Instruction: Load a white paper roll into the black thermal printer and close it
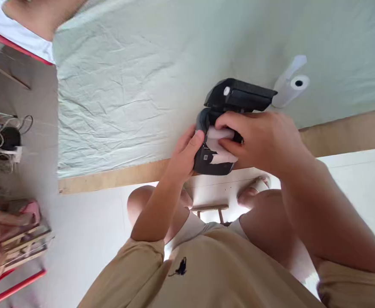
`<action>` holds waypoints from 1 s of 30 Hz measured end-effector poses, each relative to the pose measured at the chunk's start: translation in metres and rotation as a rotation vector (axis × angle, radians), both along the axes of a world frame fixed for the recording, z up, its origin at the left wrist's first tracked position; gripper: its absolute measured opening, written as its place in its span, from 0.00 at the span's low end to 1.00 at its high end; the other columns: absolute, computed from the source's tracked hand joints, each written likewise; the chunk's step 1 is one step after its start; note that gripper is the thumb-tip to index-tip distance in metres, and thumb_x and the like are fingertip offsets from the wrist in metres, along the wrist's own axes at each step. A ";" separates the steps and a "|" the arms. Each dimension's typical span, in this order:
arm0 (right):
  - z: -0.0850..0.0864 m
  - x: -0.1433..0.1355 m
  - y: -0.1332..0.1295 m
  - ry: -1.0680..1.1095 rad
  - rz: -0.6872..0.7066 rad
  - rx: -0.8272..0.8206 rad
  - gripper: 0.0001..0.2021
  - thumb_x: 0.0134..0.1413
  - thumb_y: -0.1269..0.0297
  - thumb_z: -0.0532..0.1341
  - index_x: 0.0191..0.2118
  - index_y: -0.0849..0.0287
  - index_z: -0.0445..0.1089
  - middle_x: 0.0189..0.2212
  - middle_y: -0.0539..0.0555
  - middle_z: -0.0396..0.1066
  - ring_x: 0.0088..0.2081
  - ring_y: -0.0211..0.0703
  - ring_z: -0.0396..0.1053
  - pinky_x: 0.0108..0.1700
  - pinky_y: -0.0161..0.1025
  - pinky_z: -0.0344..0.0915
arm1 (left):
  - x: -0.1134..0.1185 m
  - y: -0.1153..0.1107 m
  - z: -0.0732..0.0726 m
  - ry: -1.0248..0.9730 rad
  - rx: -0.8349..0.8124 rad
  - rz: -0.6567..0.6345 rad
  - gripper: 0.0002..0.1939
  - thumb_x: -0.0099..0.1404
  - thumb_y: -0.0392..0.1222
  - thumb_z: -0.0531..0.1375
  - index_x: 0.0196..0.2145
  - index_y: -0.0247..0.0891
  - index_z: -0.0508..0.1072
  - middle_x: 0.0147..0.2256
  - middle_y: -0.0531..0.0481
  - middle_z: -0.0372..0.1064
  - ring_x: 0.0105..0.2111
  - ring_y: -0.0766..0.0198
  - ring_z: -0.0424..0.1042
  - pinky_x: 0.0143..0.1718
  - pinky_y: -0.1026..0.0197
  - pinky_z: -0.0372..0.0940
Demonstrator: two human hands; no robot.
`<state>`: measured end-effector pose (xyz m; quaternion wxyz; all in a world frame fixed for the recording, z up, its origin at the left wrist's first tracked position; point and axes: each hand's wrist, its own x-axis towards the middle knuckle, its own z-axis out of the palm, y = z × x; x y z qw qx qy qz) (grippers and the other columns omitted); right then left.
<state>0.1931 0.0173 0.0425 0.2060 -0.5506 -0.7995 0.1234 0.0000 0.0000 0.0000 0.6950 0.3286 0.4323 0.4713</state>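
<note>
A black receipt printer [215, 168] is held over the table's near edge, its hinged lid [242, 95] swung open away from me. My left hand [187, 149] is closed around the printer's left side, thumb on top. Inside the paper bay lies a white paper roll [215, 143], with a loose strip hanging toward me over the printer's front. My right hand [254, 137] reaches into the bay from the right, thumb and index finger pinching the paper roll. Part of the roll is hidden behind those fingers.
Another white paper roll [290, 89], its end unrolled, lies on the pale green cloth [126, 94] to the right of the printer. Another person's arm [46, 17] is at the upper left. Cables and a black device [10, 137] are at the far left.
</note>
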 end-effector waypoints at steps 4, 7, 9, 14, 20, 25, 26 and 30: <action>0.010 0.024 -0.001 0.548 0.094 -0.251 0.13 0.54 0.64 0.72 0.47 0.49 0.80 0.35 0.48 0.79 0.24 0.36 0.62 0.28 0.41 0.58 | 0.000 0.002 -0.004 -0.011 -0.045 0.034 0.30 0.59 0.71 0.78 0.40 0.41 0.83 0.42 0.48 0.87 0.56 0.45 0.87 0.51 0.53 0.85; -0.007 0.039 0.007 0.999 0.003 -0.175 0.14 0.60 0.50 0.73 0.48 0.45 0.79 0.36 0.51 0.77 0.26 0.42 0.66 0.23 0.43 0.58 | -0.001 0.004 -0.008 -0.042 -0.069 0.066 0.30 0.62 0.72 0.76 0.41 0.41 0.83 0.42 0.48 0.87 0.57 0.43 0.87 0.52 0.50 0.85; -0.024 0.044 0.013 1.058 -0.118 -0.108 0.14 0.59 0.47 0.73 0.45 0.46 0.77 0.34 0.52 0.74 0.26 0.43 0.65 0.24 0.44 0.58 | -0.002 0.005 -0.010 -0.061 -0.076 0.061 0.30 0.62 0.72 0.75 0.42 0.41 0.84 0.43 0.48 0.87 0.57 0.43 0.87 0.52 0.49 0.86; -0.054 0.048 0.022 0.544 -0.174 0.061 0.08 0.61 0.59 0.71 0.42 0.49 0.73 0.37 0.55 0.77 0.43 0.54 0.76 0.49 0.57 0.76 | -0.004 0.005 -0.013 -0.048 -0.070 0.045 0.32 0.64 0.74 0.73 0.46 0.42 0.85 0.44 0.48 0.88 0.56 0.44 0.88 0.52 0.49 0.86; -0.066 0.051 0.026 0.256 -0.170 0.054 0.22 0.66 0.59 0.69 0.62 0.48 0.69 0.53 0.60 0.80 0.47 0.56 0.78 0.54 0.61 0.78 | -0.003 0.005 -0.013 -0.057 -0.036 0.056 0.30 0.65 0.72 0.73 0.45 0.41 0.84 0.45 0.47 0.89 0.56 0.43 0.88 0.54 0.48 0.85; -0.051 0.062 0.011 0.181 -0.149 0.178 0.29 0.68 0.56 0.68 0.71 0.46 0.66 0.58 0.58 0.82 0.54 0.60 0.82 0.57 0.62 0.79 | -0.004 0.003 -0.011 -0.041 -0.038 0.039 0.31 0.64 0.74 0.73 0.45 0.42 0.84 0.45 0.47 0.88 0.55 0.43 0.88 0.52 0.48 0.86; -0.048 0.068 0.009 0.174 -0.154 0.294 0.26 0.70 0.56 0.66 0.70 0.46 0.68 0.58 0.58 0.81 0.55 0.59 0.82 0.57 0.62 0.79 | -0.004 0.003 -0.010 -0.043 -0.042 0.033 0.31 0.64 0.73 0.74 0.45 0.42 0.84 0.45 0.46 0.88 0.55 0.43 0.88 0.52 0.48 0.86; -0.056 0.092 0.021 0.166 -0.321 0.509 0.22 0.63 0.59 0.67 0.62 0.49 0.74 0.54 0.59 0.77 0.53 0.58 0.81 0.49 0.58 0.78 | -0.006 0.002 -0.011 -0.040 -0.049 0.042 0.30 0.65 0.72 0.73 0.44 0.41 0.84 0.45 0.46 0.87 0.57 0.42 0.88 0.53 0.47 0.86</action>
